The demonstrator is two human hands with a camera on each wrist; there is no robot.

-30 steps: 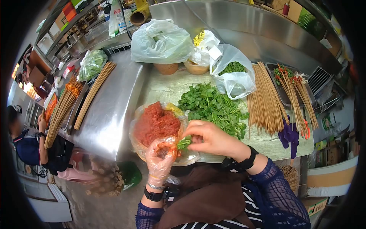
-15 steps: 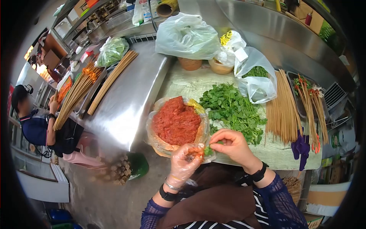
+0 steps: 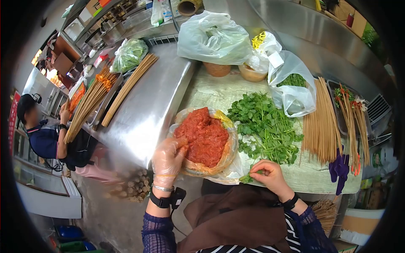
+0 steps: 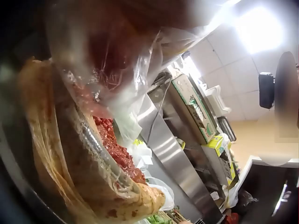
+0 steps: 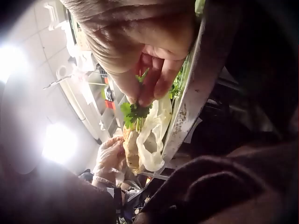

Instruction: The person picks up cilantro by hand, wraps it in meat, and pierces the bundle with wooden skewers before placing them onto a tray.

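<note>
The left hand (image 3: 168, 159), in a clear plastic glove, is at the left rim of a plastic-lined bowl (image 3: 231, 158), its fingertips at the edge of the red minced mixture (image 3: 206, 137). Whether those fingers hold any of it is hidden. The bare right hand (image 3: 271, 177) pinches a small green herb sprig (image 5: 135, 112) between thumb and fingers, near the table's front edge. Just behind it lies a loose pile of leafy herbs (image 3: 268, 126). In the left wrist view the gloved hand (image 4: 117, 42) is blurred above the mixture (image 4: 119, 151).
Long wooden skewers (image 3: 319, 126) and a purple glove (image 3: 339, 168) lie on the right. Plastic bags (image 3: 215, 38) and pots stand at the back. A steel counter (image 3: 147, 92) adjoins on the left, with more skewers (image 3: 130, 88). Another person (image 3: 42, 137) is at far left.
The hands, close together over the bowl's front before, have parted. The left moved to the bowl's left side, the right moved rightward with the greens. The head view has shifted.
</note>
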